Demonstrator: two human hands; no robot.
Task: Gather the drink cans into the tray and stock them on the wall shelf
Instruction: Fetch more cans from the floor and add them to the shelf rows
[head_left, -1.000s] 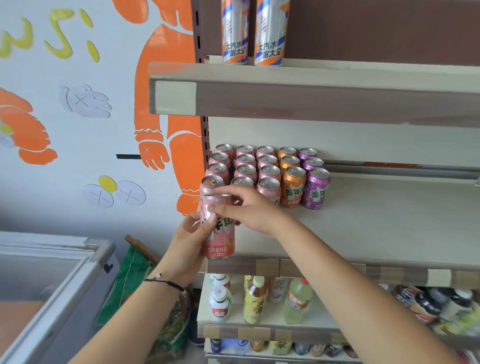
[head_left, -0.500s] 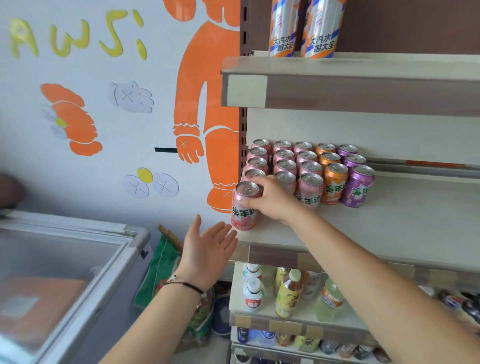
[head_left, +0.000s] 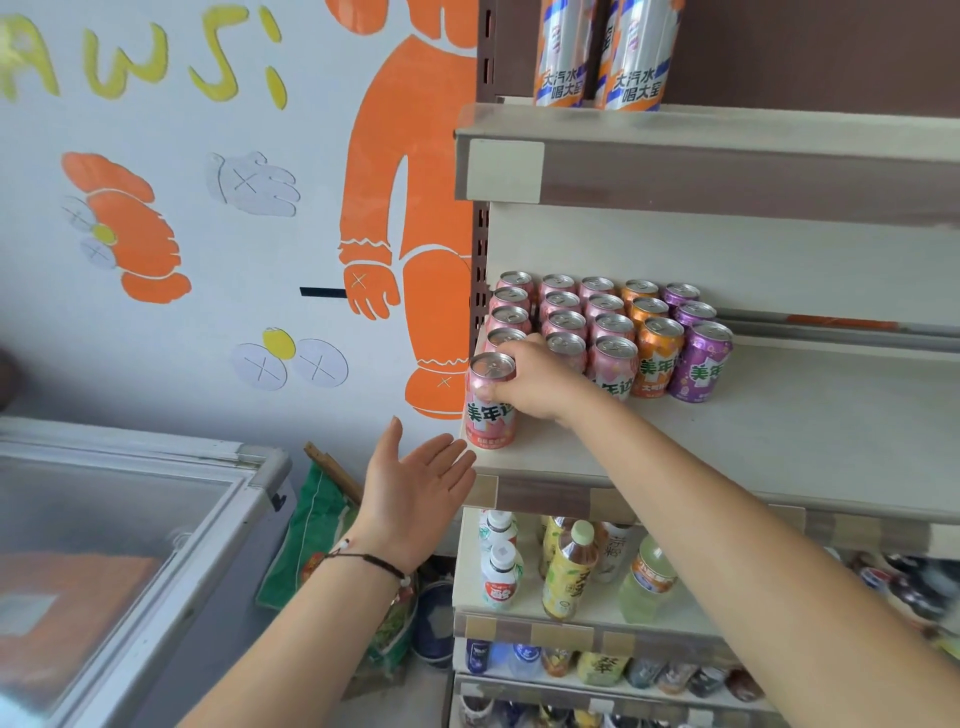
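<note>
Since a second earlier, my left hand (head_left: 415, 488) had let go of the pink can (head_left: 490, 401) and hung open, palm up, just below the wall shelf (head_left: 727, 447). My right hand (head_left: 537, 382) gripped that can, upright at the shelf's front left corner, ahead of the pink rows. I judged a careless release could tip it off the near edge.
</note>
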